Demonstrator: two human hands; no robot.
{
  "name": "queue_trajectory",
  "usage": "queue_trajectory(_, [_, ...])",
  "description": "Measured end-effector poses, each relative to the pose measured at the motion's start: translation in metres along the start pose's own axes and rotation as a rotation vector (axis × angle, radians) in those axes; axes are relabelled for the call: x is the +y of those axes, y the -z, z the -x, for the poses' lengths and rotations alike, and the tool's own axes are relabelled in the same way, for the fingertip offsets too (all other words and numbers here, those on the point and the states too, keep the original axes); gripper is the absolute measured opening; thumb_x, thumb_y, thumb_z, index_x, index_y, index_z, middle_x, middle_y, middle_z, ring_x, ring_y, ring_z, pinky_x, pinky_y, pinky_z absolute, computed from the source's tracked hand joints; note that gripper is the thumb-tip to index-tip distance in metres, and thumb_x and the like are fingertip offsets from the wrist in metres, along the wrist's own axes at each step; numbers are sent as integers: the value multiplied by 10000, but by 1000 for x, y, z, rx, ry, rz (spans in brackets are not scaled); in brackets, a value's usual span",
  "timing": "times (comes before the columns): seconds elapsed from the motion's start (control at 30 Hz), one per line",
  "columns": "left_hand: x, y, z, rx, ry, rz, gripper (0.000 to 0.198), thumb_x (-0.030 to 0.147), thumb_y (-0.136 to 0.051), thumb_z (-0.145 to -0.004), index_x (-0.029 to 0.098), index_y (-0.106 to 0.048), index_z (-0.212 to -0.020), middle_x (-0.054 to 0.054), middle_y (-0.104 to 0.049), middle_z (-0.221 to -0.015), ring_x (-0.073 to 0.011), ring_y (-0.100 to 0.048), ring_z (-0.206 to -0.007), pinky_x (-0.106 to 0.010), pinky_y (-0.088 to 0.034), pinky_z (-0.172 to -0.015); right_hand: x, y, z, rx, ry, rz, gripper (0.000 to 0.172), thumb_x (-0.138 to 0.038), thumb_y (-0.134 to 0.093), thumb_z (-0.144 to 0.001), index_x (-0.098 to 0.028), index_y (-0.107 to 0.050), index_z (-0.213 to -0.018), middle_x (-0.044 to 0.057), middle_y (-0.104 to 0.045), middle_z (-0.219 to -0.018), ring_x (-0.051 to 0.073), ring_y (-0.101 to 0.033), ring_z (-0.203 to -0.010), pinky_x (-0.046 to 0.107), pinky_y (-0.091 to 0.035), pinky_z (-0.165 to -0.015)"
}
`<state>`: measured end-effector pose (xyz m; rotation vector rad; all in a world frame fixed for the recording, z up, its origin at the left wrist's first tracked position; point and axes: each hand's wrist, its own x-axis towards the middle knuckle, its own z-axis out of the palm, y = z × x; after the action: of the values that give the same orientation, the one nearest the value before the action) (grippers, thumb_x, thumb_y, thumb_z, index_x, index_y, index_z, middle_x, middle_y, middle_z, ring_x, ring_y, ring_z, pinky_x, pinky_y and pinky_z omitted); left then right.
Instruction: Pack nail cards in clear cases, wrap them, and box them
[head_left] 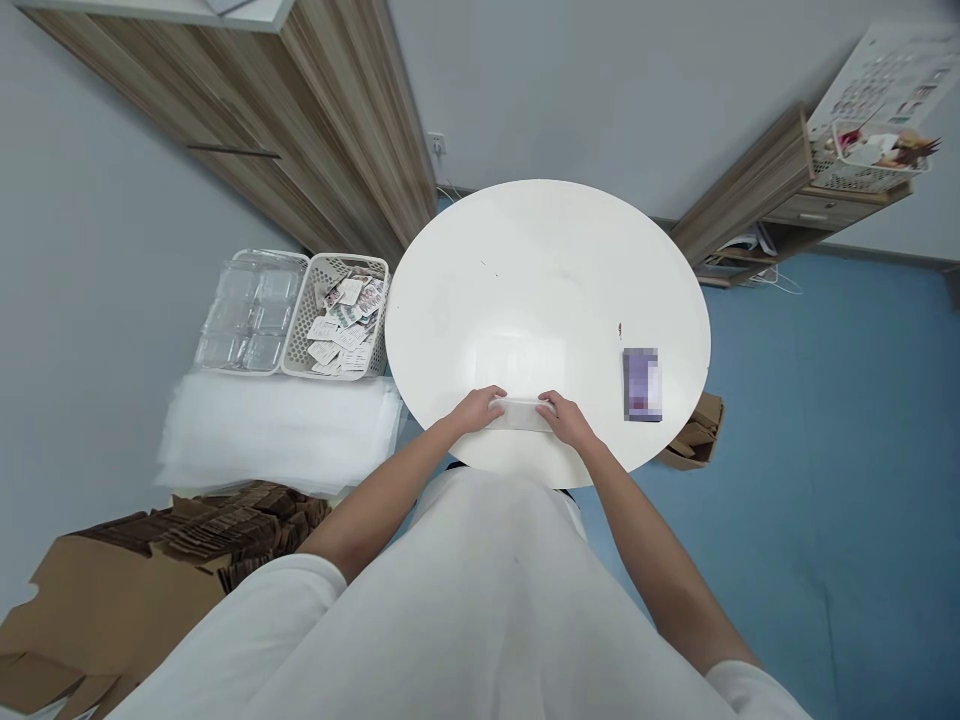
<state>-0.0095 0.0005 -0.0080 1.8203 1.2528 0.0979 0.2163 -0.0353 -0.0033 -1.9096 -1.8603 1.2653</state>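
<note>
A whitish, translucent, roll-like bundle lies crosswise at the near edge of the round white table. What is inside it, if anything, I cannot make out. My left hand grips its left end, thumb on the near side and fingers beyond. At the other end, my right hand pinches it in the same way. To the right of my right hand lies a flat purple item, pixelated so its kind is hidden.
Left of the table stand a white basket of printed cards and a tray of clear plastic boxes. Nearer me are a stack of white translucent sheets and a carton of folded cardboard. A small cardboard box sits at the right.
</note>
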Motion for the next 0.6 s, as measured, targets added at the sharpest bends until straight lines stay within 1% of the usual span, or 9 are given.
queue_trajectory(0.1, [-7,0,-6,2,92,39,260,334,-486,-762,197,-562,-970,-40,-620,-973,-183,-573,-836,-275,-440,-662,5,-2,-6,9,-39,-66,251,-371,-370,-843,-245,-540,-979,16,-635,-932,162,-583,-764,262,-436,-605])
queue_trajectory(0.2, [-13,-1,-8,12,158,66,208,350,-467,-762,188,-575,-834,-28,-625,-872,-173,-566,-779,-262,-428,-622,9,-5,-10,32,-61,-94,241,-351,-364,-843,-239,-560,-926,16,-641,-921,166,-585,-795,266,-441,-637])
queue_trajectory(0.3, [-18,-1,-6,25,230,41,219,368,-440,-768,188,-562,-747,-18,-617,-793,-164,-561,-726,-253,-413,-584,13,-7,-13,79,-94,-112,223,-335,-389,-829,-235,-570,-912,21,-642,-939,169,-586,-826,276,-446,-679])
queue_trajectory(0.4, [-21,0,-4,44,278,-27,204,346,-436,-767,191,-552,-704,-17,-611,-747,-165,-557,-696,-254,-394,-565,18,-10,-14,184,-138,-98,222,-323,-409,-813,-229,-560,-945,32,-632,-981,172,-581,-872,288,-444,-712])
queue_trajectory(0.47, [-22,0,-3,59,293,-55,189,330,-443,-762,192,-549,-689,-24,-608,-721,-175,-556,-689,-261,-379,-560,21,-12,-13,239,-164,-50,230,-318,-419,-807,-226,-546,-975,38,-624,-992,173,-575,-887,289,-440,-702])
queue_trajectory(0.6, [-18,-2,-2,90,307,-178,196,344,-438,-776,198,-537,-691,-28,-591,-674,-179,-549,-648,-259,-346,-515,23,-15,-10,251,-191,81,209,-286,-429,-808,-226,-528,-983,46,-622,-948,179,-569,-827,280,-417,-625])
